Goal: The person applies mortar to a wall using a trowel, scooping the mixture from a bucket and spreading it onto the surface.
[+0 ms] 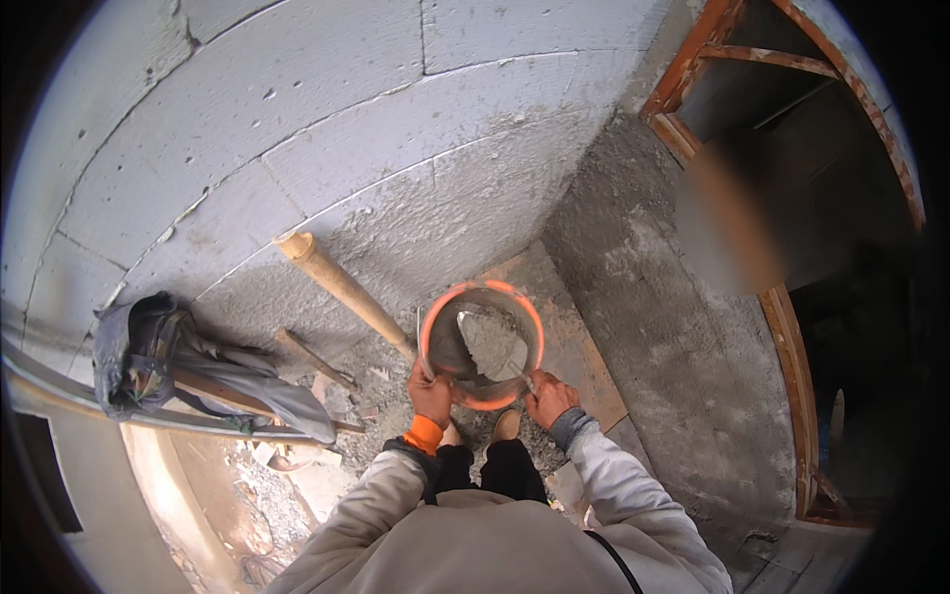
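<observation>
An orange-rimmed bucket (540, 332) stands in front of my feet, with grey wet mortar (489, 339) inside it. My left hand (431, 397) is closed on the bucket's near-left rim. At the near-right side of the rim, my right hand (551, 398) is wrapped round the handle of a trowel (516, 357). The trowel's blade reaches down into the bucket and carries a heap of mortar, which covers most of the metal. My right fingers hide much of the handle.
A bamboo pole (341, 289) leans against the block wall (327, 139) beyond the bucket. Grey cloth (148, 351) hangs over a rail at the left. Rubble (267, 495) litters the floor. A rendered wall (683, 327) and a wooden frame (792, 381) stand at the right.
</observation>
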{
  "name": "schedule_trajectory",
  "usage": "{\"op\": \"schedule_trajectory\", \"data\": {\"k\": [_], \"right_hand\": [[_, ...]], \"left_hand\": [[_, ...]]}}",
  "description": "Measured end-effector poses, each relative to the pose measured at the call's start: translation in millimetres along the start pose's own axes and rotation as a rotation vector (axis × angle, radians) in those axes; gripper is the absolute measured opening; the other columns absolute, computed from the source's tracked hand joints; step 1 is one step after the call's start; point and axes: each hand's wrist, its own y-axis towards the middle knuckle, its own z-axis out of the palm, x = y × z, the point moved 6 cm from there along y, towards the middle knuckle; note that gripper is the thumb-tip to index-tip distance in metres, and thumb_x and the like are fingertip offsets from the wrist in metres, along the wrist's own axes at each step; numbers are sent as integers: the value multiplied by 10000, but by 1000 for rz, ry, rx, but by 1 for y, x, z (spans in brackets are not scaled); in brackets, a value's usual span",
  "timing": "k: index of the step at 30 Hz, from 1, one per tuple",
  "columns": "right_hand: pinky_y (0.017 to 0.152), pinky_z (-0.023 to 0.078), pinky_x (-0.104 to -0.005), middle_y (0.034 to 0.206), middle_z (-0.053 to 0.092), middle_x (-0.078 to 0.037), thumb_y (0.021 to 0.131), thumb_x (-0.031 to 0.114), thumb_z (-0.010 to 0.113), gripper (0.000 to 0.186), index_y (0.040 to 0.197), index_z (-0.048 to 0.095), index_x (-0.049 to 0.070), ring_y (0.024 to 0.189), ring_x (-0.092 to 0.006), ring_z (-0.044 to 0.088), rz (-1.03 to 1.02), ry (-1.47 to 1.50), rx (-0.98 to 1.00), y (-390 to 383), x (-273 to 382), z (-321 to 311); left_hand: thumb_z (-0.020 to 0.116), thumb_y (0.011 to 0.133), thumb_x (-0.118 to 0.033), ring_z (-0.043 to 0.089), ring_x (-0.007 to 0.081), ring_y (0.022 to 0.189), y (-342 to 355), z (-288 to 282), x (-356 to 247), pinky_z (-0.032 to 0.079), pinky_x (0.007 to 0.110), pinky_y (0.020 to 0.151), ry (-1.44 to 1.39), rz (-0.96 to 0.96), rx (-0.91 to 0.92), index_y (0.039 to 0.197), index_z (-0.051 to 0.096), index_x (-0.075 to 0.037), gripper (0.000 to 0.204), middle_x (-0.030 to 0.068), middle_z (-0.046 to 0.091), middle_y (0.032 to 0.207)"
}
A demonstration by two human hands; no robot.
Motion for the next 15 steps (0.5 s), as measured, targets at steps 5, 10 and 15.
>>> {"op": "schedule_trajectory", "data": {"k": [5, 10, 15], "right_hand": [[735, 480, -452, 851, 593, -163, 736, 236, 590, 332, 995, 544, 34, 826, -353, 606, -102, 27, 1, 4, 18, 3], [648, 465, -396, 779, 581, -133, 742, 200, 631, 309, 980, 547, 23, 733, -324, 595, -458, 490, 154, 8, 45, -41], [528, 431, -282, 725, 607, -38, 788, 134, 645, 188, 934, 587, 31, 590, -136, 556, -304, 844, 245, 58, -91, -111]], "left_hand": [[439, 704, 100, 537, 143, 644, -5, -22, 44, 455, 265, 540, -207, -199, -102, 945, 549, -32, 296, 15, 531, 776], [442, 846, -34, 574, 177, 570, -17, -62, 73, 508, 305, 441, -191, -247, -239, 981, 550, -61, 174, 52, 573, 798], [429, 793, 61, 595, 173, 673, -26, -64, 64, 529, 324, 580, -19, -102, -209, 1006, 587, -54, 289, 46, 610, 883]]}}
